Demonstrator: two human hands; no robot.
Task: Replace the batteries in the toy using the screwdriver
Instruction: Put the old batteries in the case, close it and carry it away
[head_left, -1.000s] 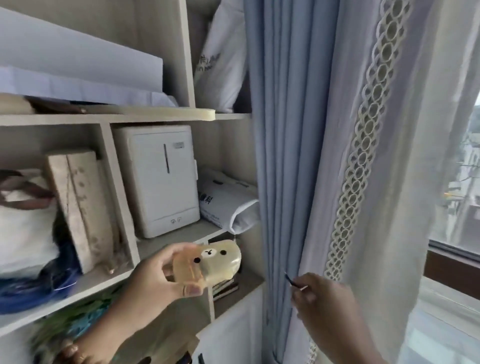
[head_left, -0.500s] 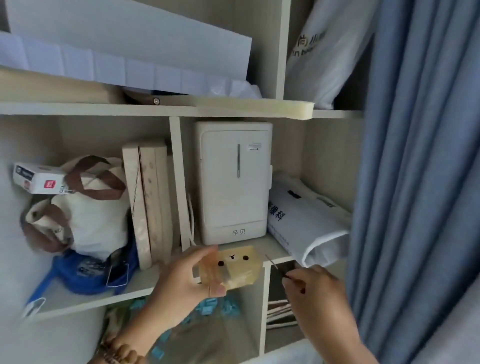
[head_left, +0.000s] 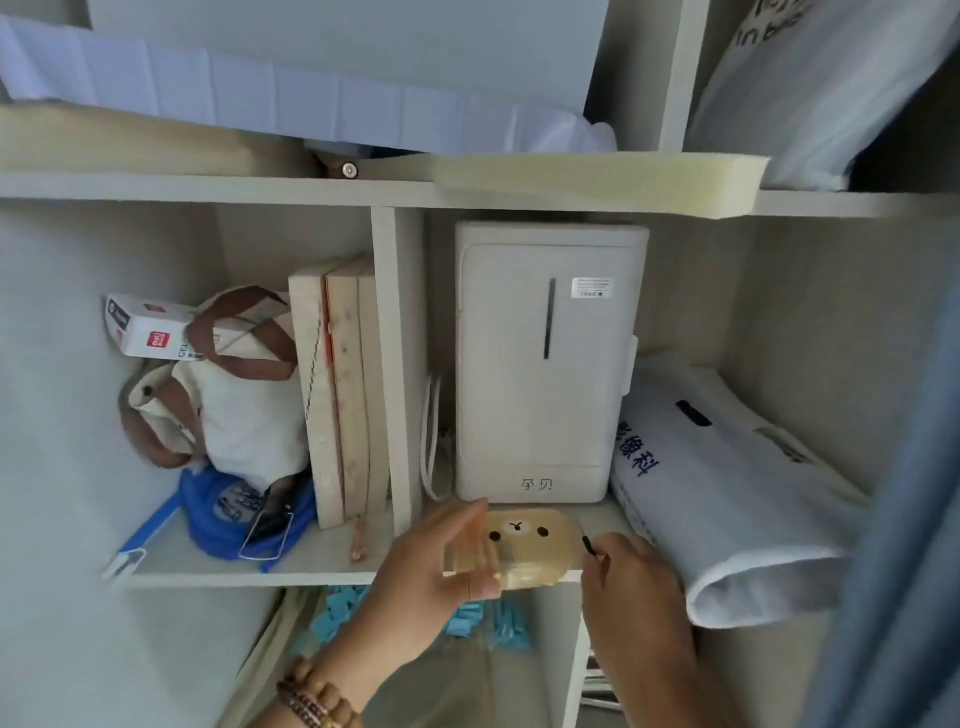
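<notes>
Translucent amber plastic, printed with a bear's face, filled your left hand (head_left: 441, 566): you gripped the toy (head_left: 524, 545) with thumb underneath and fingers over its top, holding it just in front of the white appliance (head_left: 540, 364) at the shelf edge (head_left: 249, 574). The toy hung directly below that appliance's lower front, apparently clear of the shelf board, though blur made contact hard to rule out.

To the right of the appliance's base, your right hand (head_left: 634, 587) was closed around the screwdriver (head_left: 588, 545), whose dark tip poked up just beside the toy's right end; only that short tip showed, the handle hidden in your fist. Tip and toy looked near but not touching.

Further right of the appliance lay a white bag with blue lettering (head_left: 727, 493); to its left, past the upright divider, stood wooden boards (head_left: 337, 389) and a canvas tote (head_left: 244, 395).

No battery cover, screw or spare batteries could be seen, so the job appeared barely begun. The risks from here were plain: working in mid-air before a crowded shelf, a slipped tip could skate off the smooth plastic toward your left fingers, and a freed screw could drop into the clutter below the appliance's shelf. A one-handed pinch might also let the toy twist under turning force.
</notes>
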